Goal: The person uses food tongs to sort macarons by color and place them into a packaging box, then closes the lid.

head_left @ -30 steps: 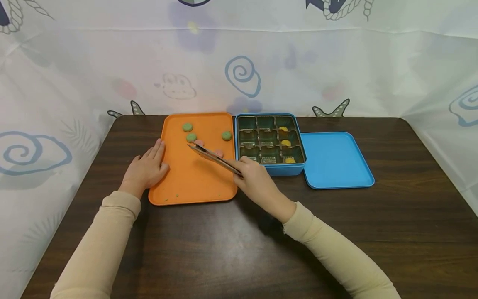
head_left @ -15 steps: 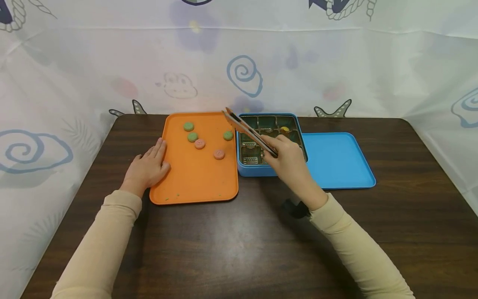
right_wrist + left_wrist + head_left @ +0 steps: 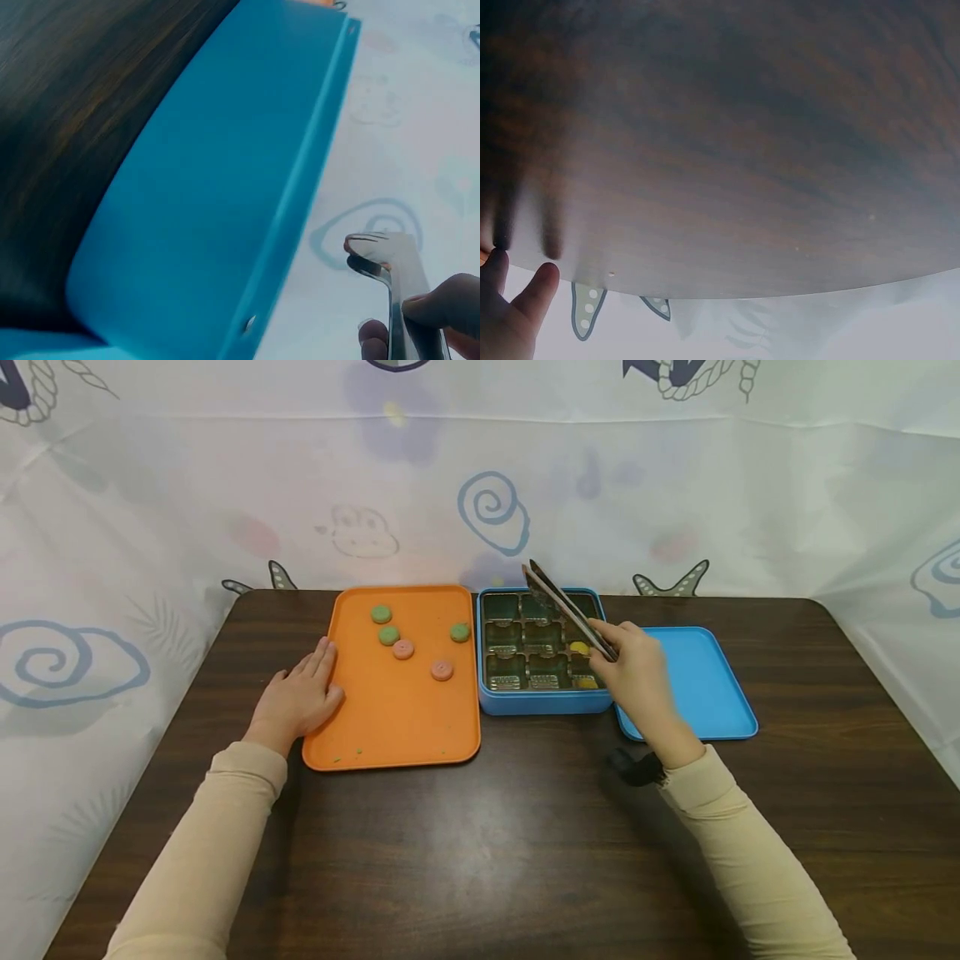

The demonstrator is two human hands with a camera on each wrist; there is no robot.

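Here, right hand: pinching the metal tongs between thumb and fingers, above the right side of the blue box.
Tongs: slanting back and leftward over the box, tips raised and slightly parted; in the head view, level with the rear edge of the box.
Left hand: laid along the left rim of the orange tray, fingers stretched out straight, thumb spread away from them and reaching over the rim.
Orange tray: flat on the dark wooden table, just left of the box.
Green pieces: three, all round, towards the back of the orange tray; one at the rear left, one just in front of it, one near the right rim.
Pink pieces: two, also round; one just beside the middle green one, one farther forward and to the right.
Box: fitted with a dark insert of nine compartments, three by three.
Yellow pieces: in the right-hand column, one in the middle compartment, one in the front compartment.
Blue tray: just right of the box, shallow, partly hidden behind the right hand.
Right wrist: circled by a black band, just beyond the cream sleeve.
Backdrop: pale cloth, printed with shells and starfish.
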